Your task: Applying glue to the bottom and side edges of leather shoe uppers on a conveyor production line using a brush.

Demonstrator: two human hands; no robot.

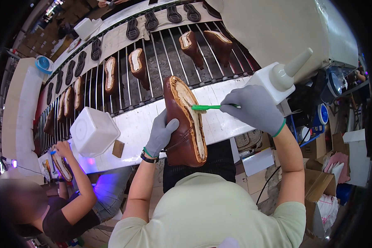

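Note:
My left hand (161,135), in a grey glove, grips a brown leather shoe upper (178,136) by its side, with the pale underside turned up toward me. A tan, rough edge runs round that underside. In my gloved right hand (252,108) is a green-handled brush (208,107), held by the handle end. The bristles rest on the underside near its middle. Just behind my right hand stands a white squeeze bottle (273,80) with a long nozzle, tilted in view.
Beyond the white ledge (146,113), a rack of metal rods carries several uppers (137,66). Black soles (151,20) line a far strip. A white square container (94,131) and a small brown block (118,149) sit at left. A co-worker's hand (63,149) handles another shoe there. Cardboard boxes (318,190) stand at right.

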